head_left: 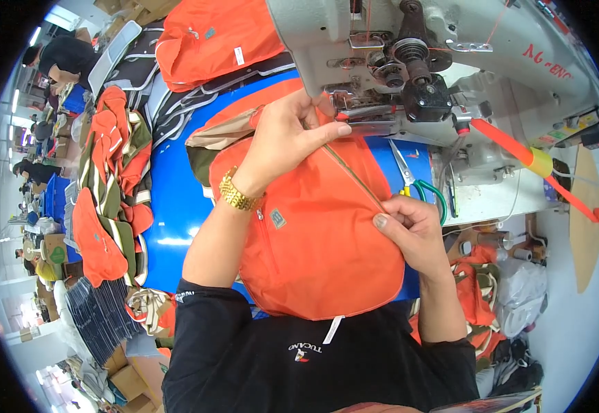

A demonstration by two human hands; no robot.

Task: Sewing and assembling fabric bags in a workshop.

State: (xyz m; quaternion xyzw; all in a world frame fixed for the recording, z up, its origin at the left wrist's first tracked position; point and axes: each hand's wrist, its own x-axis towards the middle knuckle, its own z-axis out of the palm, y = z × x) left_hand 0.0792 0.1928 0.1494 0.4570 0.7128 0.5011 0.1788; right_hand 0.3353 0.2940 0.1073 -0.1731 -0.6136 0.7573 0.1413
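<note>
An orange fabric bag piece (pixel 313 255) with a zipper, a small grey patch and a white tag lies across my front and the blue tabletop. My left hand (pixel 289 134), with a gold watch on its wrist, pinches the far edge of the piece beside the sewing machine's presser-foot area (pixel 361 110). My right hand (pixel 413 230) is closed on the same edge farther right and nearer me. Between the two hands a narrow olive-brown edge strip (pixel 351 172) runs taut. The fingertips of my left hand are partly hidden.
The grey sewing machine (pixel 520 62) stands at the far right. Scissors (pixel 410 175) with green and yellow handles lie right of the bag piece. Orange and olive pieces (pixel 110 199) are heaped at left, with another orange bag piece (pixel 220 41) at the back. A red-orange rod (pixel 506 141) juts from the machine.
</note>
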